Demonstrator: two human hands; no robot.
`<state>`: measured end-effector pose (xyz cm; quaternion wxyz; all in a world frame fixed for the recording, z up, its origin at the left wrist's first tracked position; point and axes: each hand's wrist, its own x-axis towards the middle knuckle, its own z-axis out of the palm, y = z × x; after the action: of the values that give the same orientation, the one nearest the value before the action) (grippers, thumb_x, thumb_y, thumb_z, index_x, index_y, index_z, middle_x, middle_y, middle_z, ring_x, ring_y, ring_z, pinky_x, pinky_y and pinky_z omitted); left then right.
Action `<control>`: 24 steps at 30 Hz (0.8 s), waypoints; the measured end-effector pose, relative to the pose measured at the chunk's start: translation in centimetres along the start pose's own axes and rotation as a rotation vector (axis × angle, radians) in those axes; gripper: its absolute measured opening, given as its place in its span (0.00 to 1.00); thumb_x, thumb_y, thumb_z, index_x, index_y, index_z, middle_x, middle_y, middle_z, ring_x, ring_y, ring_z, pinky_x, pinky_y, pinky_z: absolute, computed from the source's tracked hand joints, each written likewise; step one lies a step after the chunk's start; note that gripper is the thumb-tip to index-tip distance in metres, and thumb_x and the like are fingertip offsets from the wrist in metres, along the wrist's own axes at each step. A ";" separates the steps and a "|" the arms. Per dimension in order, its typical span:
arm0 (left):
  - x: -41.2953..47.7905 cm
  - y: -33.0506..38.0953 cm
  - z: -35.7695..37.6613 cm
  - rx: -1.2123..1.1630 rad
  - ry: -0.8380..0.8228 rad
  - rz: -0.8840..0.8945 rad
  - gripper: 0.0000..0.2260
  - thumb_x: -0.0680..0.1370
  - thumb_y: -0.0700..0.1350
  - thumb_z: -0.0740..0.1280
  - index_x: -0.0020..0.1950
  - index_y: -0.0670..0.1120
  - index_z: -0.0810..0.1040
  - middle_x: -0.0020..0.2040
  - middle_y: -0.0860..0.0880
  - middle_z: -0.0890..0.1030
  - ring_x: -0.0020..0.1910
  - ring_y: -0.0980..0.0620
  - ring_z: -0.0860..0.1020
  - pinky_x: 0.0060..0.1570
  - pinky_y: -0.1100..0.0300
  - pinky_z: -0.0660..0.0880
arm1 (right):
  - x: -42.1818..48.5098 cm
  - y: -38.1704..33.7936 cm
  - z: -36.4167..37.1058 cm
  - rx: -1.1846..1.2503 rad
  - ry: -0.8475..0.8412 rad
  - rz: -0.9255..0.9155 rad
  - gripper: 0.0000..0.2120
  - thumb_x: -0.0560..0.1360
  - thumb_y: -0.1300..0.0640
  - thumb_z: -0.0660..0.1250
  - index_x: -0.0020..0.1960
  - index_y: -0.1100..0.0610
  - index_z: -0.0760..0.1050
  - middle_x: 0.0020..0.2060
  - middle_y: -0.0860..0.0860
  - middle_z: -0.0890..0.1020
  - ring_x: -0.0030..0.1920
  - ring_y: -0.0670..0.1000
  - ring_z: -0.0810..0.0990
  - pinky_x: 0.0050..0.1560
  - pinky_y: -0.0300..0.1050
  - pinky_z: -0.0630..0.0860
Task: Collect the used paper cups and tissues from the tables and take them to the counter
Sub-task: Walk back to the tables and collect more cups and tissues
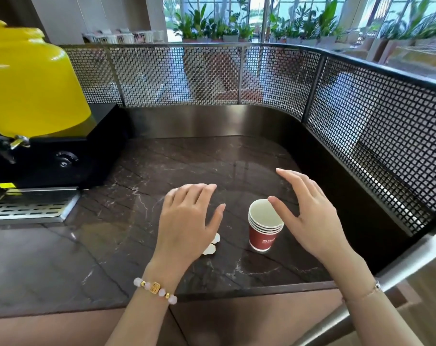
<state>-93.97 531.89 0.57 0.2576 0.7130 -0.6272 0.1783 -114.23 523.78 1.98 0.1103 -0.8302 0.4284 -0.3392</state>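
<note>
A stack of red paper cups [264,231] stands upright on the dark surface [112,245], with crumpled white tissues [212,247] just left of it. The left hand [187,221] is over the tissues and the right hand [309,216] is beside the cups. The fingers [291,176] of both are spread and hold nothing.

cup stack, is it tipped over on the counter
No, the cup stack stands upright on the counter, its open mouth facing up.

Left hand [189,221] and right hand [309,216] hover, fingers spread, holding nothing.
</note>
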 end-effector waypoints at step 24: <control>-0.6 -1.6 -3.0 -0.008 0.008 0.078 0.21 0.76 0.55 0.56 0.58 0.45 0.78 0.52 0.48 0.82 0.53 0.46 0.79 0.56 0.48 0.72 | -2.5 -4.3 0.4 -0.138 0.059 -0.024 0.25 0.76 0.41 0.61 0.68 0.55 0.72 0.64 0.49 0.77 0.64 0.52 0.74 0.59 0.47 0.73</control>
<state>-92.28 534.24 2.41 0.2558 0.6862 -0.6543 0.1889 -112.22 528.34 2.62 0.0359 -0.8307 0.4438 -0.3344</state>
